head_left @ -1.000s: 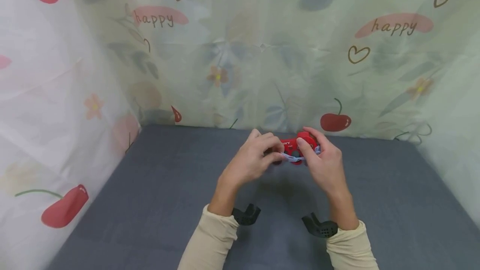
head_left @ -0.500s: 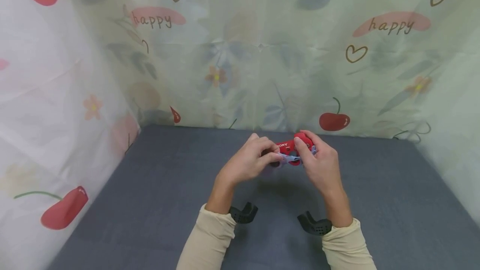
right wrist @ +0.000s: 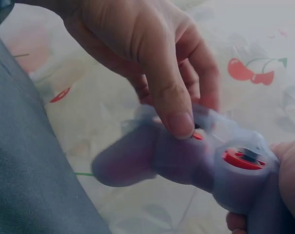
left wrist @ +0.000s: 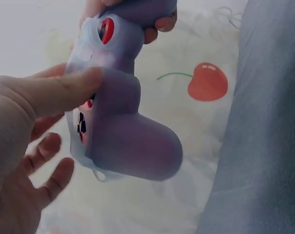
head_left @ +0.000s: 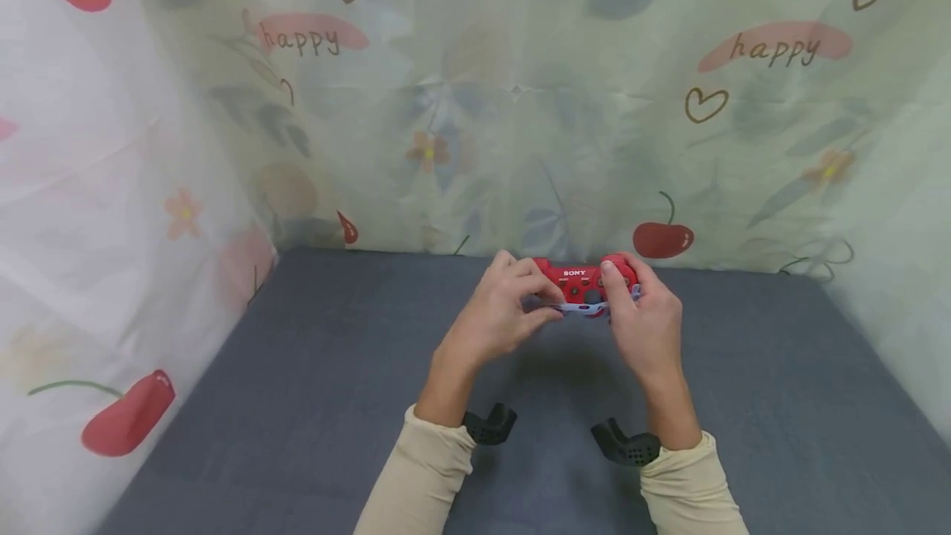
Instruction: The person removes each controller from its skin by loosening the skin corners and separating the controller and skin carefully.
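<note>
One red plastic Sony game controller (head_left: pixel 584 283), partly wrapped in one translucent pale-purple silicone sleeve (left wrist: pixel 123 126), held in the air above the grey fabric surface (head_left: pixel 297 386), close to the back curtain. Two hands on it, one per side.

Left hand (head_left: pixel 499 316): on the controller's left end, thumb pressed along the sleeve, fingers (left wrist: pixel 49 148) only loosely curled behind the controller, not wrapped tight.

Right hand (head_left: pixel 645 322): fingers curled round the controller's right grip, thumb lying on the controller's face; clamped on it.

Sleeve covers both grips and the underside; red shows through its cutouts, one red thumbstick (right wrist: pixel 242 158) visible from the right wrist camera.

Below the controller: two cream sleeves at the wrists, two black wrist mounts (head_left: pixel 489 425). Behind the controller: a sheer green cherry-print curtain (head_left: pixel 520 106), "happy" printed twice.
</note>
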Tool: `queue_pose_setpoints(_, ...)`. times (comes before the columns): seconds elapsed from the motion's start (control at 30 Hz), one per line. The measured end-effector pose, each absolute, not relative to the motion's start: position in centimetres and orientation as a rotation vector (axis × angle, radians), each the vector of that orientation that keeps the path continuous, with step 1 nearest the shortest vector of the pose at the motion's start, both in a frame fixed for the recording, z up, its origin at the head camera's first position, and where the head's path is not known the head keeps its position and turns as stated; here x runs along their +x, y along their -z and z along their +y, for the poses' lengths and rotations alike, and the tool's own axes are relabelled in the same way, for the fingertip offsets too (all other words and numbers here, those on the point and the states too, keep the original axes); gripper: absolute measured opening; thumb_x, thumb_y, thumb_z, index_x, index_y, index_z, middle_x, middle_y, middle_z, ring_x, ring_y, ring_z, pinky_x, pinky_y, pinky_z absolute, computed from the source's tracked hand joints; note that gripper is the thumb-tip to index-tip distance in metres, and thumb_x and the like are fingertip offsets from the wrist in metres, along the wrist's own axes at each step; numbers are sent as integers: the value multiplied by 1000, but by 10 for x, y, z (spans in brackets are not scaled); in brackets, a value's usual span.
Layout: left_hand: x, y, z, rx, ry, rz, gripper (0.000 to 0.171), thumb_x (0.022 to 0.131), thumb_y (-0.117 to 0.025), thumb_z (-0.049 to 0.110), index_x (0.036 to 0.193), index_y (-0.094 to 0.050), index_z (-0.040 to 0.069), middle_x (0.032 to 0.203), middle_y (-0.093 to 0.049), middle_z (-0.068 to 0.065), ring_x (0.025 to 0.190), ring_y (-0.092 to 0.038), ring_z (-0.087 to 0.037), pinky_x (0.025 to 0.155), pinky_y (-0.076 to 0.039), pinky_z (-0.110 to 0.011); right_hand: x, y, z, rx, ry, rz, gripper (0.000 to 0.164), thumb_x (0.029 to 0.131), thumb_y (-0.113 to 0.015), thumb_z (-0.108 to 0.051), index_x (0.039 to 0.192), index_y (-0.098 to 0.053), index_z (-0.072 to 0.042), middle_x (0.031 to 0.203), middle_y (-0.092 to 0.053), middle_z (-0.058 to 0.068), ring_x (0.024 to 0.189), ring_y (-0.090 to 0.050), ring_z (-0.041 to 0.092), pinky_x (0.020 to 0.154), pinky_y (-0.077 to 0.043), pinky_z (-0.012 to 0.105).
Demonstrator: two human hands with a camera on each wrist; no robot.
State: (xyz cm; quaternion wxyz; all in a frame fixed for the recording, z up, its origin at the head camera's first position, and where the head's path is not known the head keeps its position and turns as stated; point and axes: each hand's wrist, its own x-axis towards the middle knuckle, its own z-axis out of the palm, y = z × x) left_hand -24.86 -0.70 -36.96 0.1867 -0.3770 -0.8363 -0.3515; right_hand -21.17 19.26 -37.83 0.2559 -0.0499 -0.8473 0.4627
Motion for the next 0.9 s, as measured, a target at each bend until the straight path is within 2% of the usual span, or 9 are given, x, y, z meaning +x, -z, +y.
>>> queue_pose_setpoints(0.2,-248,370,-8,-1037,902,-2349,21,80,-88,18,100,-81,20,96,-65,3,90,-48,-13,78,-49,-28,-211,379,189,-124,-1253,-2239,49,102,-58,-43,141,-60,-13,121,-70,12,92,-62,22,67,-47,9)
queue_pose_setpoints(0.43,-247,369,-9,-932,844,-2492,32,79,-89,25,106,-72,20,105,-67,5,98,-49,-13,83,-51,-30,-212,378,187,-110,-1254,-2241,50,102,-58,-44,141,-58,-14,126,-68,11,97,-63,22,67,-47,9)
queue_pose_setpoints(0.63,-248,369,-8,-853,801,-2501,36,76,-91,30,100,-66,19,97,-70,7,90,-49,-10,77,-50,-26,-211,375,186,-110,-1255,-2259,51,102,-59,-45,144,-57,-16,132,-66,10,108,-63,24,72,-45,7)
queue_pose_setpoints(0.9,-249,372,-6,-838,741,-2329,32,76,-91,31,96,-70,18,90,-72,6,81,-50,-10,71,-47,-25,-209,376,187,-108,-1327,-2178,51,102,-59,-42,146,-54,-16,132,-64,12,105,-59,20,68,-48,6)
